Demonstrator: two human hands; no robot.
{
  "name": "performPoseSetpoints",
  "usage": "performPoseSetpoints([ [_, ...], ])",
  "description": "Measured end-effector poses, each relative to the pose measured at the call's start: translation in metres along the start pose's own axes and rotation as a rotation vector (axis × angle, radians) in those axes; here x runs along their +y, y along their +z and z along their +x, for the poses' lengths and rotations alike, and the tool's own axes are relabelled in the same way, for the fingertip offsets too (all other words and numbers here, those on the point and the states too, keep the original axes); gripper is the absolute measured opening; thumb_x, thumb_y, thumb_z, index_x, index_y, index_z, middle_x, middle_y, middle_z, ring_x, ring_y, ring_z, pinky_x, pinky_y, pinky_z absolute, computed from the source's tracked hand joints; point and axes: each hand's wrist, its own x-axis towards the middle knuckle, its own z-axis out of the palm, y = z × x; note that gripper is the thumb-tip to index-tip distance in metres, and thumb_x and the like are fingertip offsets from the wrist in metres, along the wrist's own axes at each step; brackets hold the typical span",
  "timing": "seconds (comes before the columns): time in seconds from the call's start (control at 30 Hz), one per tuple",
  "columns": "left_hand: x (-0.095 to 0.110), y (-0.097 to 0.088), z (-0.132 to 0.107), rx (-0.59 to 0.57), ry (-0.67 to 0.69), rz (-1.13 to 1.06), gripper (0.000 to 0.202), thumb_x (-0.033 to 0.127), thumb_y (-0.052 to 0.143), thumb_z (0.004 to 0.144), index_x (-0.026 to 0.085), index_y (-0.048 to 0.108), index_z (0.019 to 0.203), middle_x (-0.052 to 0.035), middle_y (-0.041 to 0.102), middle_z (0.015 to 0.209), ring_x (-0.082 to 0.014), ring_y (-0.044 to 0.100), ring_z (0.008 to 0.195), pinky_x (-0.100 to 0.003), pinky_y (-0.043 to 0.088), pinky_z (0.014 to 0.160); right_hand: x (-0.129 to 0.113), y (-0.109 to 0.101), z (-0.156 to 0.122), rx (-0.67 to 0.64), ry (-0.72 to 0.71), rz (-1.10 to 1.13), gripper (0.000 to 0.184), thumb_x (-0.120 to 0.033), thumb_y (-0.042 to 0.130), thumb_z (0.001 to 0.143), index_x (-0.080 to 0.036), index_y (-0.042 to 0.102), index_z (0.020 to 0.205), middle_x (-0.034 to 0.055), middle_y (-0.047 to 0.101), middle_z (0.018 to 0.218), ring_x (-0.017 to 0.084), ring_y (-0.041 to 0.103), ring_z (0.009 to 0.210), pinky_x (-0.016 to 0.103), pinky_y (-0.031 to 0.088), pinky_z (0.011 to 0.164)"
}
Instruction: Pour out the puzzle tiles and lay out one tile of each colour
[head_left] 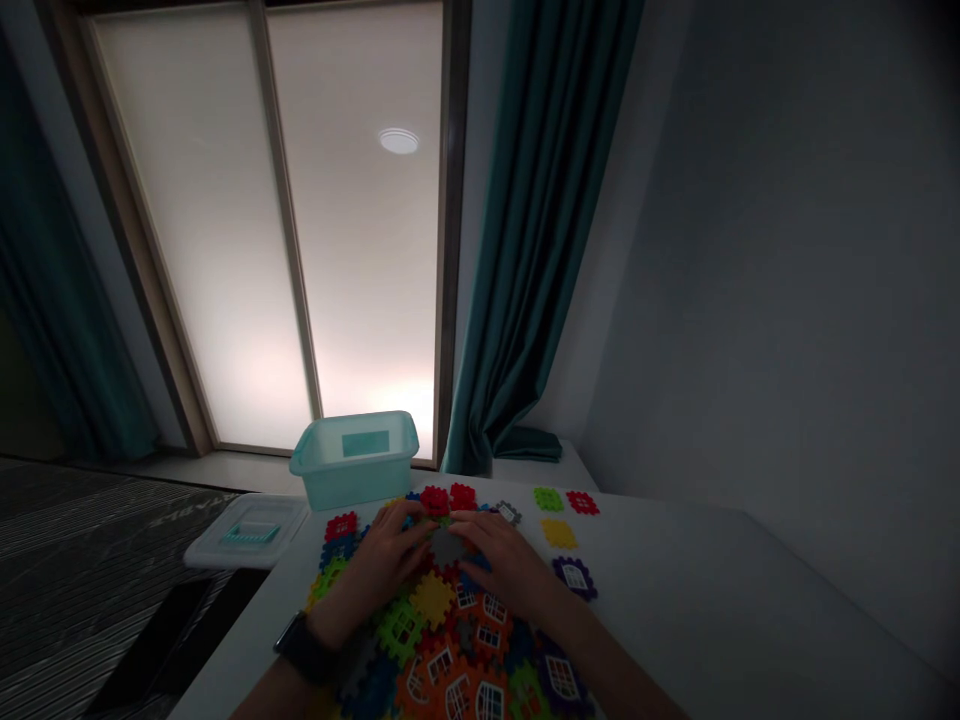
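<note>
Pale teal translucent plastic storage bin (354, 462) upright at the far edge of the white table (675, 610), open side up, contents hidden by the angle and the cloudy walls. Its clear plastic lid (251, 530), with a teal strip across the middle, flat just beyond the table's left edge, beside the bin and not on it.

Gray interlocking foam-like tile (448, 548) near the middle of a colorful spread of interlocking window-patterned tiles (442, 625), flat, roughly square, with no clear long axis; the spread itself longest from the far side of the table toward the person. Gray tile between both hands, partly under the fingers.

Left hand (375, 565) open, fingers stretched rightward onto the gray tile, black wristwatch (304, 648) on the wrist behind it. Right hand (499, 560) also open, fingers reaching leftward over the same tile. No closed grip in view, though dim light makes exact fingertip contact hard to judge.

Loose green tile (548, 499), red tile (582, 502), yellow tile (559, 533) and purple tile (574, 578) to the right, apart from the spread.
</note>
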Motion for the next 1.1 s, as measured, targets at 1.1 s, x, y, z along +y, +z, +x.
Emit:
performPoseSetpoints([
  [1.1, 0.001, 0.001, -0.003, -0.050, -0.075, -0.062, 0.046, 0.027, 0.076, 0.080, 0.026, 0.060, 0.124, -0.0090, 0.058, 0.126, -0.0313, 0.056, 0.116, -0.047, 0.052, 0.096, -0.007, -0.006, 0.001, 0.017, -0.005, -0.028, 0.048, -0.015, 0.073, 0.079, -0.024, 0.053, 0.122, 0.0086, 0.063, 0.129, 0.029, 0.059, 0.120, 0.046, 0.050, 0.101],
])
